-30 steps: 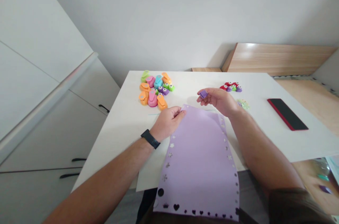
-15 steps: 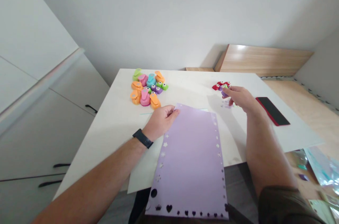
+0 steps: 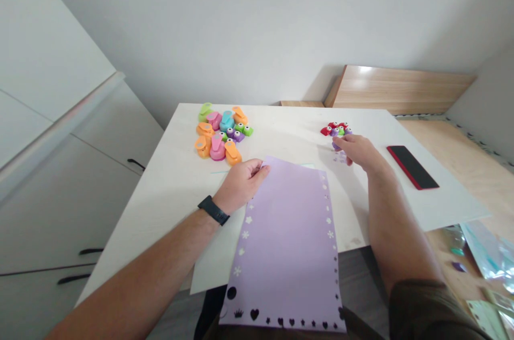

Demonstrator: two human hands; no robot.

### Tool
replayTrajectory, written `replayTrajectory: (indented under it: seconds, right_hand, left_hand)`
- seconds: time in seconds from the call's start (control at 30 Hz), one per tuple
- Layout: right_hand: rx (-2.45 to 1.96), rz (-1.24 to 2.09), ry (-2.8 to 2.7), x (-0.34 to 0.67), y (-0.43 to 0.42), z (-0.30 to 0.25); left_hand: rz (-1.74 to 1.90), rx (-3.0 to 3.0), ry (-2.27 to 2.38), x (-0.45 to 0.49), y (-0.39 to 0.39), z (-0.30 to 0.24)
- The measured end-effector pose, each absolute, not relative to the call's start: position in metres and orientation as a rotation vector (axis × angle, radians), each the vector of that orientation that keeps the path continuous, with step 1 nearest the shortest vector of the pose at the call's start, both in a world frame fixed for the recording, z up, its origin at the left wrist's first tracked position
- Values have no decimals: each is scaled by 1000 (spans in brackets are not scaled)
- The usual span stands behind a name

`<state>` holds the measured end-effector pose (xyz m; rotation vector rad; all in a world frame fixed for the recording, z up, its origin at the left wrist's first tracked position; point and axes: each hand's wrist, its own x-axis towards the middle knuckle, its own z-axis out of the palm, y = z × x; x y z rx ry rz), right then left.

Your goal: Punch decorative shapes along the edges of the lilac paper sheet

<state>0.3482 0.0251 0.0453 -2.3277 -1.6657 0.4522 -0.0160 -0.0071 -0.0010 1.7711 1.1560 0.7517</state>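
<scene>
A sheet of lilac paper (image 3: 287, 243) hangs over the near table edge, with shapes such as hearts, flowers and a crown cut along its borders. My left hand (image 3: 244, 182), wearing a dark watch, pinches the sheet's upper left corner. On the right, my right hand (image 3: 357, 151) is closed on a small purple craft punch (image 3: 336, 145), partly hidden by the fingers. Just behind it sits a group of small red, green and purple punches (image 3: 327, 130). Tiny lilac cut-outs (image 3: 339, 157) lie scattered under that hand.
Larger orange, pink, teal and green punches (image 3: 217, 147) cluster at the table's back left. A black, red-edged phone-like slab (image 3: 413, 167) lies at the right. Under the lilac sheet is a pale sheet (image 3: 209, 270). White cabinets (image 3: 48, 195) stand left of the table.
My right hand has shifted slightly left and toward me with the purple punch, away from the small group. My left hand still holds the paper's corner.
</scene>
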Motion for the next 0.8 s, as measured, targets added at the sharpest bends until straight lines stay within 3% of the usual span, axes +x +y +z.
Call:
replayTrajectory:
  seconds: [0.37, 0.8]
  right_hand:
    - [-2057, 551, -1443, 347, 28, 23]
    - [-2288, 156, -1840, 350, 62, 8]
  left_hand:
    - [735, 1779, 1166, -16, -7, 1]
    - [747, 1813, 1169, -18, -7, -2]
